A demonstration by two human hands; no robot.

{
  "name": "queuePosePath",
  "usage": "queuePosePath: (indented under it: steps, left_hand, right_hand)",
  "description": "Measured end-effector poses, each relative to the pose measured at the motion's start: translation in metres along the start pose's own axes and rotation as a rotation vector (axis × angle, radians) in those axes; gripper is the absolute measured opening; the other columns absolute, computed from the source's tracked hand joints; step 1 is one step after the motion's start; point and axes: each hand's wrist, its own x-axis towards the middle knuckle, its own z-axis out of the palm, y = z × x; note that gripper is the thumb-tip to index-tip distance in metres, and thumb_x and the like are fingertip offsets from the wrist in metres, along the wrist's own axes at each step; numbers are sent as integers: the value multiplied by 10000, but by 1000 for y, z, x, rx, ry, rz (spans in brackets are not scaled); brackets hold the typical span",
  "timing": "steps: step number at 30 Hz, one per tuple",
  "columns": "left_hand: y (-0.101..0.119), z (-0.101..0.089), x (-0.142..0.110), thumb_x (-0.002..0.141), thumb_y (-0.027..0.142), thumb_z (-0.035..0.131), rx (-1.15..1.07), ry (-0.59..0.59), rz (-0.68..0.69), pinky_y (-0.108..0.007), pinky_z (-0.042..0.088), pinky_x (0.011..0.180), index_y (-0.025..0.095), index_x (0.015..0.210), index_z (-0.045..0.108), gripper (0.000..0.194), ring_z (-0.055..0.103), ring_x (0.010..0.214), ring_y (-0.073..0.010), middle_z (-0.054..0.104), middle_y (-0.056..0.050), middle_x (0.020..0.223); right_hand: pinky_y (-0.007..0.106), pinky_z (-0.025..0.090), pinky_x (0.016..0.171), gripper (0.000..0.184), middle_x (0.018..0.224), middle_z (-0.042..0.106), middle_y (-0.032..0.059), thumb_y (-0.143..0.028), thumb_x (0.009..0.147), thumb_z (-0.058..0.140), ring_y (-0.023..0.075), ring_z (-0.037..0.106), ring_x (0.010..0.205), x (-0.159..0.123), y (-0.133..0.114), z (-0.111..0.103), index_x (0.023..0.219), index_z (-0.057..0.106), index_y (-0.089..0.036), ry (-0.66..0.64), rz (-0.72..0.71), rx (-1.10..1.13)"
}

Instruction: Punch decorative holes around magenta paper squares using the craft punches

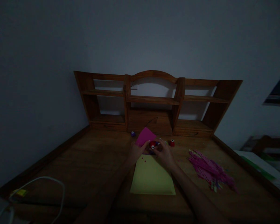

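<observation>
Both of my hands meet over the top edge of a pale yellow sheet of paper [153,175]. Between them is a small red craft punch [152,144] with a white mark. My left hand [135,152] has its thumb against the punch's left side; its other fingers are partly hidden. My right hand [164,154] pinches the punch from the right with curled fingers. Just behind my left hand is a pink sheet of paper [145,135], with small holes near its lower left edge. Tiny pink cut-outs [142,158] lie on the yellow sheet.
A purple punch [133,133] and another red punch [172,143] stand towards the back of the wooden desk [84,161]. Pink paper strips [207,168] are heaped on the right. A wooden shelf unit [152,100] lines the back. A white cable [62,186] loops at front left.
</observation>
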Motion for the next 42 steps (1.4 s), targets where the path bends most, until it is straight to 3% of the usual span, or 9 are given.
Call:
queuePosePath:
  steps: [4, 10, 15, 22, 27, 37, 42]
  left_hand:
    - [-3, 0, 1, 689, 505, 722, 65, -24, 5, -252, 428, 512, 167, 751, 705, 344, 634, 614, -201, 696, -68, 694]
    - [-3, -1, 2, 708, 525, 699, 137, -25, 21, -254, 446, 526, 166, 773, 706, 365, 651, 642, -209, 706, -76, 716]
    - [-2, -1, 1, 708, 514, 709, 132, -2, 47, -258, 449, 538, 173, 789, 711, 351, 653, 644, -211, 709, -70, 723]
    - [6, -4, -3, 821, 494, 609, 12, -80, 103, -267, 484, 654, 173, 891, 718, 347, 659, 749, -203, 720, -73, 819]
    - [12, -7, -5, 819, 502, 601, 48, -139, 101, -258, 465, 601, 157, 798, 700, 360, 633, 671, -186, 691, -55, 730]
    - [5, -4, -2, 833, 490, 600, 22, -112, 102, -269, 479, 655, 166, 908, 704, 349, 651, 758, -204, 718, -82, 834]
    - [8, -4, -2, 809, 483, 635, 48, -88, 137, -260, 484, 678, 168, 930, 710, 346, 662, 776, -196, 728, -78, 877]
  right_hand:
    - [294, 499, 602, 313, 976, 661, 57, -254, 693, 714, 170, 621, 671, 1, 2, 2, 998, 654, -224, 9, 60, 101]
    - [291, 474, 553, 492, 638, 666, -6, -335, 599, 827, 198, 633, 585, 0, 0, 5, 1023, 604, -221, -23, 283, 303]
    - [278, 465, 558, 508, 614, 676, -10, -367, 596, 841, 176, 622, 561, 0, -6, 2, 1020, 612, -205, -50, 348, 387]
    - [260, 466, 557, 550, 705, 697, 8, -390, 581, 844, 160, 624, 594, 4, -10, -5, 1048, 635, -188, -29, 374, 410]
    - [252, 448, 503, 551, 689, 686, 6, -394, 574, 849, 155, 600, 548, 4, -11, -5, 1036, 627, -192, -41, 404, 400]
    - [247, 453, 579, 532, 697, 629, -30, -307, 567, 854, 130, 571, 615, 4, -1, -3, 1055, 660, -219, -60, 243, 335]
    - [255, 453, 577, 543, 702, 619, -32, -296, 561, 851, 131, 566, 606, 5, -3, -3, 1057, 646, -213, -33, 280, 326]
